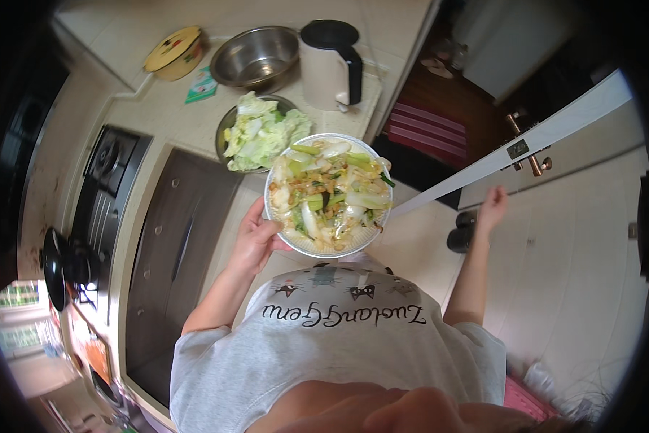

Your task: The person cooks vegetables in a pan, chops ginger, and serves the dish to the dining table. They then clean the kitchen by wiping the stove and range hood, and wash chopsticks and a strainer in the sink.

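My left hand [258,235] grips the lower left rim of a round plate [324,250] with its thumb on top. Cooked cabbage [330,195] with green stalks and small browned bits covers the plate, which is in front of my chest. My right hand [495,203] is raised out to the right, near the edge of a white door, and its fingers look loosely curled; whether it touches anything is not plain. Beyond the plate, a metal bowl [224,127] of raw cabbage leaves [262,130] stands on the counter.
On the counter [178,122] are a steel basin [256,59], an electric kettle [330,70], a yellow lidded pot [175,54] and a green packet [201,85]. A gas stove [105,178] lies left. An open door [551,124] with a metal handle [538,165] borders the doorway; a striped mat [427,130] lies beyond.
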The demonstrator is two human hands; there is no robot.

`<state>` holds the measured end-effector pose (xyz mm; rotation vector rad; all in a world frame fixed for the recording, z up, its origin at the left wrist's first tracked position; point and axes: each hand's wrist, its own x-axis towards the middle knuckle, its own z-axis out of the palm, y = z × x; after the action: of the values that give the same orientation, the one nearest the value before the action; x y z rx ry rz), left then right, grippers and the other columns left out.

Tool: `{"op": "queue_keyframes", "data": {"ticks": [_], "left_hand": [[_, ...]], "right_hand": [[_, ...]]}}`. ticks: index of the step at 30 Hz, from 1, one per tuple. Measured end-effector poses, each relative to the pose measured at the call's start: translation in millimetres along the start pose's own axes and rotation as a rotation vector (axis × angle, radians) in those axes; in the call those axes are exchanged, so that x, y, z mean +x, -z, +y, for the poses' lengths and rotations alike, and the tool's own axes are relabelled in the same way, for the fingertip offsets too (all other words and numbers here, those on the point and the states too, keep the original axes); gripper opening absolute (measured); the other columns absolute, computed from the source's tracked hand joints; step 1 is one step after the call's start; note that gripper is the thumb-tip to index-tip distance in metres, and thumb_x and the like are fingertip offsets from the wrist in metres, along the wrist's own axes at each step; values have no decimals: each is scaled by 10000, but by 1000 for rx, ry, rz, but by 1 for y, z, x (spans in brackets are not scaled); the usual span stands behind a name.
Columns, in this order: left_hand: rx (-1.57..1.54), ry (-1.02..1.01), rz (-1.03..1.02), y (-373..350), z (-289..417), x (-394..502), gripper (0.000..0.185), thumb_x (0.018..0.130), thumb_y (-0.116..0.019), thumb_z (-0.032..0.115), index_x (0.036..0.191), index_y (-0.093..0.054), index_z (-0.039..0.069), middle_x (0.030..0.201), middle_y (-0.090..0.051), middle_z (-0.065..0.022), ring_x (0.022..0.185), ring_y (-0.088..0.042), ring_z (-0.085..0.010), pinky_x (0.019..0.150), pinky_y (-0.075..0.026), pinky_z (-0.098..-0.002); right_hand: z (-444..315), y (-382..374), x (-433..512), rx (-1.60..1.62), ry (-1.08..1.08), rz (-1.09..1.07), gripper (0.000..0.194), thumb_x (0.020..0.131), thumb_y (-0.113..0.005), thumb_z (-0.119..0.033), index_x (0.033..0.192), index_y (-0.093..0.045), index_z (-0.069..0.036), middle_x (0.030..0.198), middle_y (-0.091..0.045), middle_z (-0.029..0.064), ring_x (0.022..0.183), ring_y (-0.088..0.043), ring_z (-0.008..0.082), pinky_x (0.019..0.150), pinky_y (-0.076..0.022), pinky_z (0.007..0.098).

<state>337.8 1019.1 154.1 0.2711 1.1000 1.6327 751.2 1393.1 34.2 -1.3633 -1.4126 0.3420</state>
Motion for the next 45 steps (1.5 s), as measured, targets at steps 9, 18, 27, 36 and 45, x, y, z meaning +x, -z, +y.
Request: {"op": "queue_keyframes", "data": {"ticks": [9,18,27,36,45], "left_hand": [[24,178,-234,-63,-37,83,557,795,-450,-63,1335,-320,-18,1002,-618,-174,653,-661,-183,534,-595,-279],[105,155,-272,-160,-69,184,538,831,-448,-56,1352,-327,7,1084,-600,-173,733,-674,-212,568,-605,-295],[100,196,-203,-264,-112,316,477,846,-462,-50,1312,-393,21,1125,-592,-152,843,-670,-227,587,-610,-302],[107,261,-158,-310,-153,459,440,837,-459,-51,1270,-430,18,1105,-600,-139,830,-669,-220,580,-612,-315],[256,259,-90,-308,-173,609,485,869,-484,8,1336,-367,71,1118,-598,-112,880,-652,-206,615,-588,-305]], "right_hand": [[22,56,-86,124,-213,82,604,836,-700,-236,1260,-370,41,1180,-493,153,1043,-516,213,838,-454,301],[50,134,-73,-247,-283,329,620,782,-753,-224,1217,-388,27,1129,-455,137,1026,-461,204,716,-487,280],[59,156,-58,-152,-1275,-24,220,878,-619,-210,951,-564,-10,840,-594,78,730,-593,189,593,-516,302],[78,-118,197,921,-1114,-313,355,947,-497,-235,1146,-530,58,1062,-621,181,942,-632,273,823,-520,365],[103,-275,331,569,-665,-789,351,987,-434,-244,1183,-541,26,1046,-647,114,958,-629,188,836,-504,314]]}}
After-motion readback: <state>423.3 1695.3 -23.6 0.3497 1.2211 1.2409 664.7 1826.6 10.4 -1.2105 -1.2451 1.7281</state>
